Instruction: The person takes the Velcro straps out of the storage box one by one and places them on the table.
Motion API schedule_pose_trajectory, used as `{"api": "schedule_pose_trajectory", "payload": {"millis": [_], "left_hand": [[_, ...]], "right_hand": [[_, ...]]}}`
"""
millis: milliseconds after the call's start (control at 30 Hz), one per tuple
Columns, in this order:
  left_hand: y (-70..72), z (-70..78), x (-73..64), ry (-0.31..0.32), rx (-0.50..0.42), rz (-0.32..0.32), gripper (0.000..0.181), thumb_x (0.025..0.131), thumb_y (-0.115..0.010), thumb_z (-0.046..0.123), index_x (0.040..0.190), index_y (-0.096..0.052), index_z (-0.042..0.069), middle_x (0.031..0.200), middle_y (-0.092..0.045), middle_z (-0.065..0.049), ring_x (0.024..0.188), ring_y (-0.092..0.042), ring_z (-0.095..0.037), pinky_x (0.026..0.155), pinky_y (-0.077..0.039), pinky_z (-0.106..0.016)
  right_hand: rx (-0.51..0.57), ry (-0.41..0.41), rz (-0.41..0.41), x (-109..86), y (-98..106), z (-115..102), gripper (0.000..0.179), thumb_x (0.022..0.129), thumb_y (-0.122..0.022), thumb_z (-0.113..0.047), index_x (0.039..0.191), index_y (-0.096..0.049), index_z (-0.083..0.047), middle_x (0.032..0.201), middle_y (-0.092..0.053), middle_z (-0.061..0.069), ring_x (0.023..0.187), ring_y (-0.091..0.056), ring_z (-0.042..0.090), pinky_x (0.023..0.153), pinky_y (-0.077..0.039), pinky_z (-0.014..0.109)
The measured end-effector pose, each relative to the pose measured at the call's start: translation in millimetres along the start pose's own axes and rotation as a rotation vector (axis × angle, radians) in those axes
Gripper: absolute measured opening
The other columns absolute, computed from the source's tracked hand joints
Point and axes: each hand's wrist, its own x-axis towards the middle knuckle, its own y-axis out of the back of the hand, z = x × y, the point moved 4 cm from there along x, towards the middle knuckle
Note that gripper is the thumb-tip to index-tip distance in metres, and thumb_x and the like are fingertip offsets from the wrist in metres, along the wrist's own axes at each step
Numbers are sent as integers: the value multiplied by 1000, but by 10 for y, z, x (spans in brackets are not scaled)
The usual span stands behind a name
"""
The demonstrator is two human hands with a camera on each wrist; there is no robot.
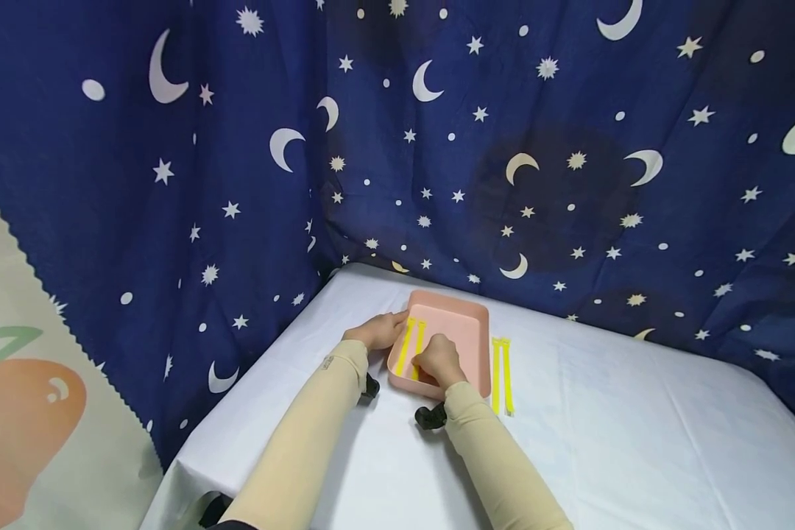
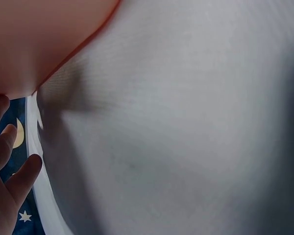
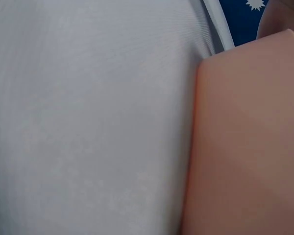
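A shallow pink tray (image 1: 467, 331) lies on the table with two narrow yellow strips (image 1: 405, 347) side by side along its left part. My right hand (image 1: 439, 359) reaches into the tray, fingers curled, and pinches the near end of the right-hand strip (image 1: 420, 335); the fingertips are mostly hidden. Against the tray's left wall rests my left hand (image 1: 380, 330). Its fingers (image 2: 24, 178) are spread and fairly straight in the left wrist view, one of them touching the wall. The right wrist view shows mainly the tray's outer wall (image 3: 250, 132).
Two more yellow strips (image 1: 496, 375) lie on the white tablecloth (image 1: 623, 427) just right of the tray. A dark blue curtain (image 1: 477, 169) with moons and stars hangs behind and to the left of the table.
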Motion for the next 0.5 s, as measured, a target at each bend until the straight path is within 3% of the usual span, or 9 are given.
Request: {"api": "schedule_pose_trajectory", "payload": {"millis": [267, 500], "left_hand": [[-24, 13, -21, -18, 6, 9, 51, 110, -31, 31, 159, -29, 17, 161, -38, -7, 150, -35, -26, 125, -29, -41], [-10, 16, 9, 0, 3, 5, 51, 110, -32, 31, 159, -29, 18, 161, -37, -6, 150, -34, -25, 125, -28, -41]], "right_hand": [[-18, -21, -5, -10, -20, 16, 32, 77, -83, -14, 98, -66, 3, 91, -66, 13, 78, -58, 24, 71, -50, 31], [9, -40, 13, -15, 7, 24, 30, 77, -83, -14, 97, -68, 3, 89, -67, 12, 76, -58, 23, 67, -49, 29]]}}
